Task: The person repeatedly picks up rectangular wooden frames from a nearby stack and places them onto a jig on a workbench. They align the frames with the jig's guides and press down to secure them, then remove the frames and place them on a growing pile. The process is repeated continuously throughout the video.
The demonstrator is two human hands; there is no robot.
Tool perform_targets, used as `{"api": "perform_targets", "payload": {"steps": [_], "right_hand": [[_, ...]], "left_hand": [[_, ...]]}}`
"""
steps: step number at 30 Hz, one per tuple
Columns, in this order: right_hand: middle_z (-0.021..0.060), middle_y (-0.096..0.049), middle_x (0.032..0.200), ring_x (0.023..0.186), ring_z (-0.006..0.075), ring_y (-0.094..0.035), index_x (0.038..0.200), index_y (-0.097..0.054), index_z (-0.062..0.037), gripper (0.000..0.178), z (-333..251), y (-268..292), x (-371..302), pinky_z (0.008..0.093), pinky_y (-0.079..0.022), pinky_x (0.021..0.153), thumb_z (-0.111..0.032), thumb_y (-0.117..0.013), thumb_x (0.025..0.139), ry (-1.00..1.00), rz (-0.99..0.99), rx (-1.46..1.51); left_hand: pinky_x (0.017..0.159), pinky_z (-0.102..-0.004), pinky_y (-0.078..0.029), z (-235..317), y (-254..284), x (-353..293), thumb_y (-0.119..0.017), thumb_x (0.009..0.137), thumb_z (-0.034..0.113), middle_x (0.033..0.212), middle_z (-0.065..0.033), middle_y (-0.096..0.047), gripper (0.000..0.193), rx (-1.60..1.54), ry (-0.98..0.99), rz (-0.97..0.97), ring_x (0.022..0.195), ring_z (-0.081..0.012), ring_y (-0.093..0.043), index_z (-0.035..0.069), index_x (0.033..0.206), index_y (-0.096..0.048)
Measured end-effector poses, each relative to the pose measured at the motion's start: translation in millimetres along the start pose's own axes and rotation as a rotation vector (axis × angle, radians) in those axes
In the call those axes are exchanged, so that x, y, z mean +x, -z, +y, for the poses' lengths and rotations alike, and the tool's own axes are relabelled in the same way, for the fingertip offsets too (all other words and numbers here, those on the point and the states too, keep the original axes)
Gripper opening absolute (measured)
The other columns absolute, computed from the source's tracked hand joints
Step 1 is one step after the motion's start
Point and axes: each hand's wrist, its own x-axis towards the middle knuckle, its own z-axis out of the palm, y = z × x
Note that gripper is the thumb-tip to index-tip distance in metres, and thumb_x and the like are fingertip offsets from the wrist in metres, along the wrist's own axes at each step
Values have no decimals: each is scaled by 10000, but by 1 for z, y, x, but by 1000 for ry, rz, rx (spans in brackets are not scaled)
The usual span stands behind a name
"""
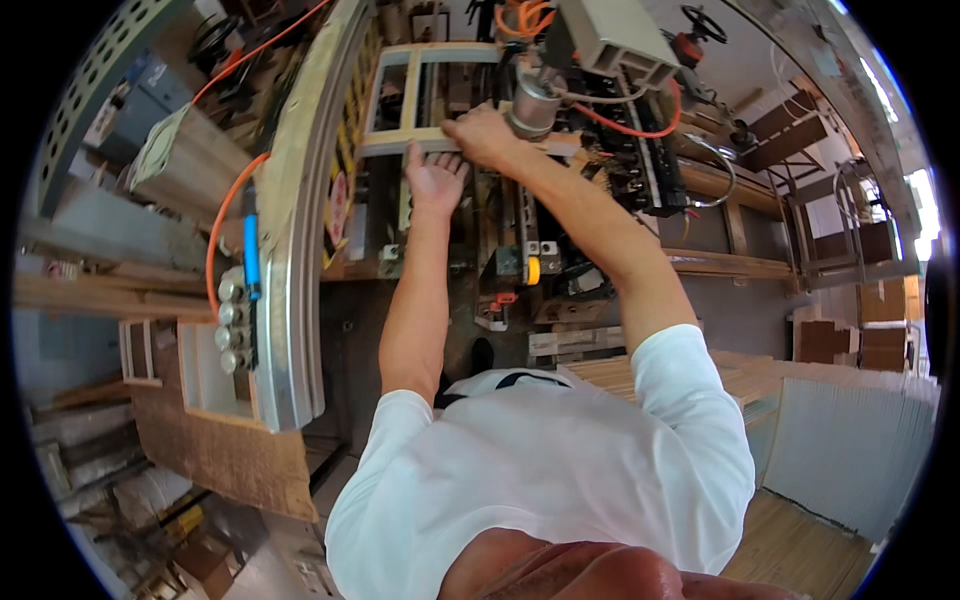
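A pale wooden frame with a cross-bar lies on the machine bed at the top middle. My left hand is palm up at its near rail, with thumb and stretched fingertips at the rail's near edge. Over the same rail, just to the right, my right hand is closed with bent fingers on the wood. Its fingertips are partly hidden. Right beside that hand stands a silver metal cylinder under a grey machine head.
A long metal beam runs along the left, carrying an orange air hose and a blue fitting. A yellow roller sits below the bed. Stacked wooden boards lie at my right; another light frame stands at left.
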Motion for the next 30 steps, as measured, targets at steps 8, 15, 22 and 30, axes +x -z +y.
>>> {"api": "perform_targets", "payload": {"steps": [8, 15, 22, 30], "right_hand": [[146, -650, 752, 764, 334, -624, 938, -603, -70, 243, 0, 5, 0, 436, -411, 742, -136, -630, 705, 4, -78, 28], [153, -662, 852, 863, 344, -626, 983, -580, -46, 280, -1, 13, 3, 442, -403, 832, -67, -636, 710, 9, -148, 77], [147, -649, 870, 825, 345, -617, 987, -559, -60, 217, 2, 9, 9, 436, -382, 771, -57, -583, 771, 8, -207, 55], [176, -663, 958, 935, 355, -623, 1078, -572, -42, 272, -17, 20, 22, 494, -414, 834, -64, -587, 807, -81, -423, 31]], "left_hand": [[1134, -481, -233, -24, -2, -4, -474, 939, 493, 1502, -125, -237, 755, -188, -153, 25, 1377, -306, -278, 40, 1464, -175], [959, -432, -402, -44, 15, -104, -519, 961, 350, 963, -72, -538, 265, -189, -128, 175, 999, -265, -514, 86, 983, -524], [981, -393, -425, -70, 26, -233, -571, 935, 290, 956, -72, -583, 297, -172, 14, 159, 1062, -270, -551, 41, 1097, -573], [1065, -421, -361, -52, 60, -378, -552, 947, 247, 956, -70, -551, 292, -182, 130, 175, 1096, -269, -517, 37, 1142, -499]]}}
